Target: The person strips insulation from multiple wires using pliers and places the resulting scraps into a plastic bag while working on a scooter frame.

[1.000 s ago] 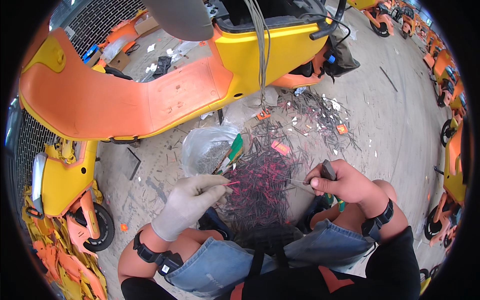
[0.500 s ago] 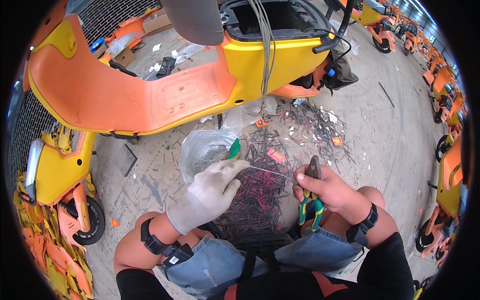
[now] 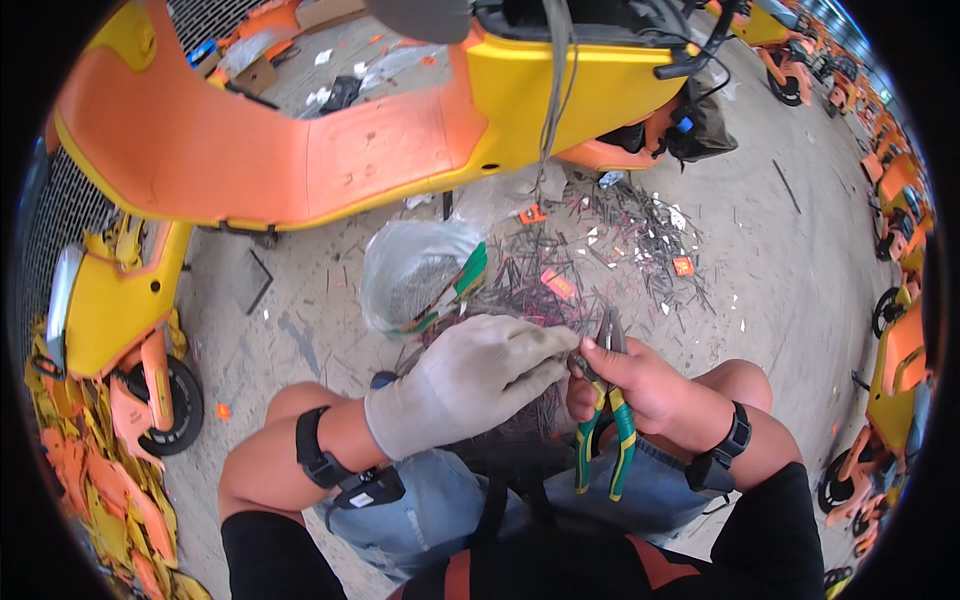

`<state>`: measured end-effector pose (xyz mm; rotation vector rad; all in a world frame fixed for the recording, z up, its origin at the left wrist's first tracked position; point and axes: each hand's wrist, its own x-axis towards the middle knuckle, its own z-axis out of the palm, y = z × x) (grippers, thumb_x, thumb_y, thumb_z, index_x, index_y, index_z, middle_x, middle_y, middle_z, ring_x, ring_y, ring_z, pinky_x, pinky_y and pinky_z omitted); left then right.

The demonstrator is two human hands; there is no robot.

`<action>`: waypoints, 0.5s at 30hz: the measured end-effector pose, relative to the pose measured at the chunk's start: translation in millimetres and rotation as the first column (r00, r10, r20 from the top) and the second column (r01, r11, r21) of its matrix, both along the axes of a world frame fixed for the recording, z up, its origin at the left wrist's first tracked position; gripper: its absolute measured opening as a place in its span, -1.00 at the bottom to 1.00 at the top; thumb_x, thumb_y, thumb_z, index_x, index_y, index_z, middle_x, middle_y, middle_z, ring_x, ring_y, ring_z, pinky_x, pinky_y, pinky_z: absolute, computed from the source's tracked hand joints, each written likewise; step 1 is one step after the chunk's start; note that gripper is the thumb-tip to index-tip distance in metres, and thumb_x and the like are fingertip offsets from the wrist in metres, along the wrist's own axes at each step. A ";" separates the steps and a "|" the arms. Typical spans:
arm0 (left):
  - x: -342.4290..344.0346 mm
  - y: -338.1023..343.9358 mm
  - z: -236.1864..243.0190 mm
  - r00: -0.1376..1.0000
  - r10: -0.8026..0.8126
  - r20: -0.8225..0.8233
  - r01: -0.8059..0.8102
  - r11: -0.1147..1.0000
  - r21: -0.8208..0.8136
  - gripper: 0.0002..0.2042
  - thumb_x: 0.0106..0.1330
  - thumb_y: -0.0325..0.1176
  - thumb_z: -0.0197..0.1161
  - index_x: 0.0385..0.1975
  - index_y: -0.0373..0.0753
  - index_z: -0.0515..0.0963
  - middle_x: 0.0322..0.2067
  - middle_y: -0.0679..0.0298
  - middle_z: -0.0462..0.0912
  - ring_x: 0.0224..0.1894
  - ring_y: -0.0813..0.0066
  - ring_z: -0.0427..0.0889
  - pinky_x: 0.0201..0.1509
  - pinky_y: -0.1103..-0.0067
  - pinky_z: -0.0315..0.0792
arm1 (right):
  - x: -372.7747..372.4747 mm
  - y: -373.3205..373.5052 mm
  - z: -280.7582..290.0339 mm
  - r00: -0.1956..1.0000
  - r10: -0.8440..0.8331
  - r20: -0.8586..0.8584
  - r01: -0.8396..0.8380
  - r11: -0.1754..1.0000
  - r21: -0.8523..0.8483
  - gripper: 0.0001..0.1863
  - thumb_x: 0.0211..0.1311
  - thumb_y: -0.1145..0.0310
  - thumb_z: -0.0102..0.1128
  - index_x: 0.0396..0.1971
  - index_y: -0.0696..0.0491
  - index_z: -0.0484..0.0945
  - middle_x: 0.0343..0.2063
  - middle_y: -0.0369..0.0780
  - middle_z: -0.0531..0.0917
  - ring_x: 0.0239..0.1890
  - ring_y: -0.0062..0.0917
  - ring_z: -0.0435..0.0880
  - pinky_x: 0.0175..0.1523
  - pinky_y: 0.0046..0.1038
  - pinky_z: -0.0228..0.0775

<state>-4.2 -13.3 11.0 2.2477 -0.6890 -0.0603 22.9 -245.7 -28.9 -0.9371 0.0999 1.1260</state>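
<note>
Head view: the pliers (image 3: 617, 440) lie in the grasp of the bare right hand (image 3: 637, 382), below and right of the picture's middle, toward 5 o'clock. Their long axis runs nearly from 12 to 6 o'clock: the metal nose points to 12, the green-and-yellow handles spread toward 6. The gloved left hand (image 3: 475, 380) comes in from the pliers' 9 o'clock, fingers bent, their tips meeting the right fingertips beside the nose; whether they pinch anything, I cannot tell. From the pliers, a pile of dark and pink strips (image 3: 520, 300) lies toward 11 o'clock, a clear plastic bag (image 3: 373, 285) toward 10, and an orange-and-yellow scooter (image 3: 390, 150) beyond, toward 11.
</note>
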 end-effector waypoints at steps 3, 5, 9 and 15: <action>0.3 -5.0 -7.7 0.998 0.054 0.036 -0.052 0.997 -0.052 -0.79 0.32 -0.34 0.28 -0.09 -0.21 0.65 -0.40 0.12 0.69 -0.30 0.14 0.71 -0.21 0.37 0.56 | -2.4 2.1 -1.9 1.000 -0.005 -0.022 0.006 0.999 0.036 -0.63 0.54 0.04 0.00 -0.25 0.09 0.48 -0.51 -0.25 0.56 -0.42 -0.45 0.57 -0.26 -0.41 0.43; -1.4 -4.7 -12.9 0.995 0.094 0.044 -0.090 0.991 -0.101 -0.84 0.33 -0.36 0.26 -0.17 -0.23 0.65 -0.41 0.11 0.70 -0.31 0.14 0.72 -0.24 0.39 0.58 | -3.4 6.7 -0.5 1.000 -0.025 -0.012 0.026 0.999 0.039 -0.60 0.54 0.01 -0.01 -0.22 0.10 0.49 -0.51 -0.25 0.56 -0.43 -0.47 0.57 -0.25 -0.42 0.44; 0.3 -1.3 -6.4 0.986 0.104 -0.129 -0.117 0.988 -0.101 -0.87 0.33 -0.39 0.23 -0.22 -0.25 0.64 -0.40 0.10 0.69 -0.30 0.13 0.72 -0.23 0.42 0.58 | -1.9 5.8 -3.0 0.982 -0.083 0.171 0.083 0.997 0.006 -0.63 0.53 0.07 0.04 -0.15 0.13 0.50 -0.47 -0.25 0.61 -0.42 -0.54 0.58 -0.24 -0.46 0.46; 1.5 2.1 -4.0 0.975 0.069 -0.213 -0.091 0.991 -0.096 -0.86 0.33 -0.38 0.21 -0.21 -0.24 0.63 -0.41 0.08 0.68 -0.31 0.08 0.70 -0.24 0.40 0.58 | -0.1 5.9 6.5 0.847 0.070 0.527 0.021 0.986 -0.163 -0.79 0.43 0.31 0.23 -0.19 0.16 0.53 -0.47 -0.30 0.64 -0.42 -0.66 0.61 -0.27 -0.56 0.48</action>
